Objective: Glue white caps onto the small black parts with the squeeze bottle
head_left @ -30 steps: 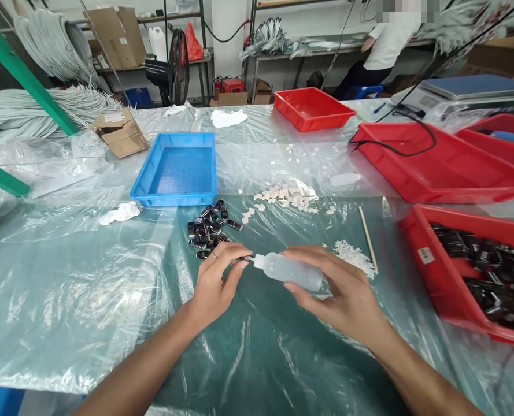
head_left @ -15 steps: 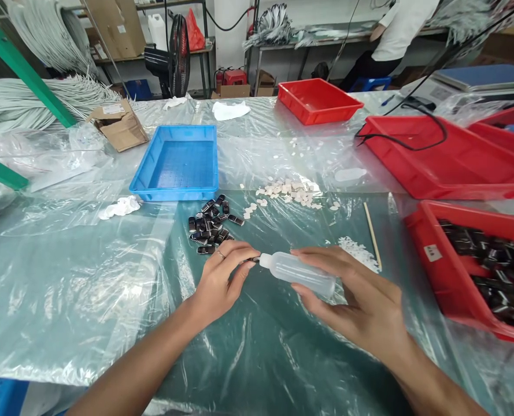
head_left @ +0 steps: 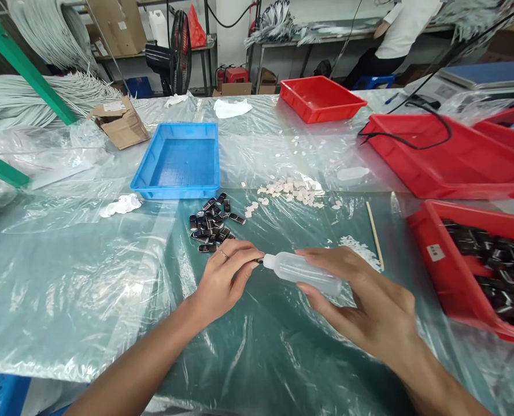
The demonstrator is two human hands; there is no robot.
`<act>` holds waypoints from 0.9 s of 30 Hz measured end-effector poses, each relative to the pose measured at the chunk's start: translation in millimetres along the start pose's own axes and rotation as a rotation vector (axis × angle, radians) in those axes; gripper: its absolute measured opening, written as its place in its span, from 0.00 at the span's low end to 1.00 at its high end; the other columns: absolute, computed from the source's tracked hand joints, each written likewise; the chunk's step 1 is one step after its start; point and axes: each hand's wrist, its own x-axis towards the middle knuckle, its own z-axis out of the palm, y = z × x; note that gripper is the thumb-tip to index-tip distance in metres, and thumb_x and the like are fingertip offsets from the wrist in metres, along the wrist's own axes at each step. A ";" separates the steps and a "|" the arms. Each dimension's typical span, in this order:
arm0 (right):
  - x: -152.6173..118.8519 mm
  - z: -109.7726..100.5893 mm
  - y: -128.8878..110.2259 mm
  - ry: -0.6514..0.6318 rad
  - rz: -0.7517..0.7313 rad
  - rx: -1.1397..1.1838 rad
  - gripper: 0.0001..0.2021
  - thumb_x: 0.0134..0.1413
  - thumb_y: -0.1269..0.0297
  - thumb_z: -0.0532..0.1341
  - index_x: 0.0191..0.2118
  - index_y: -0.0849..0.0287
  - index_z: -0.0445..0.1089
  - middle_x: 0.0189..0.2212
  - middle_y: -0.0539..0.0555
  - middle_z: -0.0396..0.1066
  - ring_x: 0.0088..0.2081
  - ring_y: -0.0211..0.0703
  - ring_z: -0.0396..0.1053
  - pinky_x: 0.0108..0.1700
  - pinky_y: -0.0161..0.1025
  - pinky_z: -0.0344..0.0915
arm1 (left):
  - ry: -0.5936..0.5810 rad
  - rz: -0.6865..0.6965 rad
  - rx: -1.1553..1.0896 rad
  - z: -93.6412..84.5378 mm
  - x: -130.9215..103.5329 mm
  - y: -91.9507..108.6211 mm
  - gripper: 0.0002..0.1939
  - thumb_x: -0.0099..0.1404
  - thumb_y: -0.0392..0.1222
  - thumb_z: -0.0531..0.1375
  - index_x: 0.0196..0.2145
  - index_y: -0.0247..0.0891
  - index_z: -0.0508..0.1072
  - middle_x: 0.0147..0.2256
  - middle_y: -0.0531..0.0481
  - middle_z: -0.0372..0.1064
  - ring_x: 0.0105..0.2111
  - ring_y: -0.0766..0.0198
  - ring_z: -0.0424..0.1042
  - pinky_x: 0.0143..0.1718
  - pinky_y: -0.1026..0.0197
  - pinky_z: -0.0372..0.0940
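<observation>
Bottle (head_left: 304,273) nozzle, hidden by left fingers (head_left: 243,260)

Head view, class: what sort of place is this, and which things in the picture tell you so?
Probably a small factory or assembly workshop. A long table is covered in plastic sheet, a red bin holds many small dark parts like the pile by the blue tray, and bundles of white cable are stacked behind.

One head view; looks forward and down over the table (head_left: 87,289), close above the fingers (head_left: 239,257); room beyond.
</observation>
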 end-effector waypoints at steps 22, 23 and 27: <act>-1.9 -2.7 -8.3 0.023 -0.023 -0.145 0.36 0.58 0.69 0.69 0.69 0.37 0.62 0.49 0.54 0.82 0.43 0.57 0.82 0.41 0.53 0.80 | -0.026 -0.053 -0.041 -1.3 -0.4 0.2 0.20 0.77 0.39 0.55 0.60 0.59 0.70 0.48 0.47 0.81 0.47 0.50 0.82 0.43 0.45 0.81; 0.0 -2.5 -6.3 0.044 0.073 -0.062 0.30 0.60 0.67 0.68 0.65 0.37 0.66 0.49 0.53 0.82 0.44 0.56 0.81 0.43 0.52 0.79 | -0.030 -0.056 -0.049 -1.5 -0.3 0.4 0.20 0.77 0.39 0.55 0.61 0.59 0.70 0.49 0.47 0.81 0.48 0.49 0.82 0.43 0.45 0.81; 5.8 -1.2 13.0 0.142 0.484 0.344 0.11 0.63 0.58 0.68 0.50 0.44 0.74 0.45 0.51 0.80 0.41 0.47 0.79 0.38 0.41 0.77 | -0.034 -0.128 -0.104 -1.5 -0.5 1.9 0.14 0.77 0.39 0.57 0.57 0.53 0.72 0.47 0.50 0.83 0.46 0.55 0.83 0.41 0.53 0.81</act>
